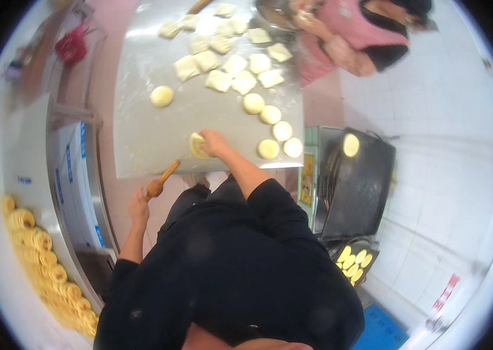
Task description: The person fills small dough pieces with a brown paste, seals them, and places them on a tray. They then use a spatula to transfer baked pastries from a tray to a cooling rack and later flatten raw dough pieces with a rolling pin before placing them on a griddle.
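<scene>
My left hand (139, 205) grips one end of a wooden rolling pin (155, 189), whose far tip reaches the front edge of the metal worktable (141, 131). Over that table, near the same edge, my right hand (215, 143) holds a flat round of pale yellow dough (196, 145), partly hidden by the fingers. A single dough round (161, 96) lies farther back on the left. To the right of my right hand, several more dough rounds (268, 149) form a curved row.
Many folded dough squares (219, 80) cover the table's far half. A person in a pink apron (351, 26) stands at the far right beside a metal bowl (275, 13). One dough round lies on a black griddle (356, 188); a tray (353, 264) holds more. Stacked baked rounds (47, 258) line the left counter.
</scene>
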Demonstrator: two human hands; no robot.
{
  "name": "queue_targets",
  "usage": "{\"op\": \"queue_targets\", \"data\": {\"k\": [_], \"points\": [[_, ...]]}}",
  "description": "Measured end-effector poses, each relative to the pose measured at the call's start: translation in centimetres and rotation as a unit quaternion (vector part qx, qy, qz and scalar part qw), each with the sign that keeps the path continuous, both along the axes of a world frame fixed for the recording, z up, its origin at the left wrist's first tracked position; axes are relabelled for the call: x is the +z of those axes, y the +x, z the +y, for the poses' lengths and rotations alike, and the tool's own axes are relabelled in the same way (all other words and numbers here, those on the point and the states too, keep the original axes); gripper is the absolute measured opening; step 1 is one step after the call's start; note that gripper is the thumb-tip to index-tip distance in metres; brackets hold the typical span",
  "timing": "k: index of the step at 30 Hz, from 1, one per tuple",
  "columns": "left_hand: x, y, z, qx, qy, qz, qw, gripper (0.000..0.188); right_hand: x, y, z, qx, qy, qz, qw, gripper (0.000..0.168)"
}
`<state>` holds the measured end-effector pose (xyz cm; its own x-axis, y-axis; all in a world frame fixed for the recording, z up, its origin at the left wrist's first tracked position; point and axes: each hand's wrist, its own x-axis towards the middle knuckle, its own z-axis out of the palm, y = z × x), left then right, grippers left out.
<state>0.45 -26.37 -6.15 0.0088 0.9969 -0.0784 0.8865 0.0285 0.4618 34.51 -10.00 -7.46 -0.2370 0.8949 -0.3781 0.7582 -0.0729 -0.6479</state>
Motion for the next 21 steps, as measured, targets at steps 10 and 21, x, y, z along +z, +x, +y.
{"op": "queue_targets", "data": {"k": [10,21], "points": [[5.2,5.4,1.8,0.032,-0.019,0.054,0.998,0.036,9.4,18.5,-11.4,-0.424,-0.152,0.476,0.755,0.036],[5.6,14.3,1.9,-0.09,0.02,0.107,0.99,0.022,8.9,43.4,-26.1,-0.399,0.178,-0.267,0.859,0.032]]}}
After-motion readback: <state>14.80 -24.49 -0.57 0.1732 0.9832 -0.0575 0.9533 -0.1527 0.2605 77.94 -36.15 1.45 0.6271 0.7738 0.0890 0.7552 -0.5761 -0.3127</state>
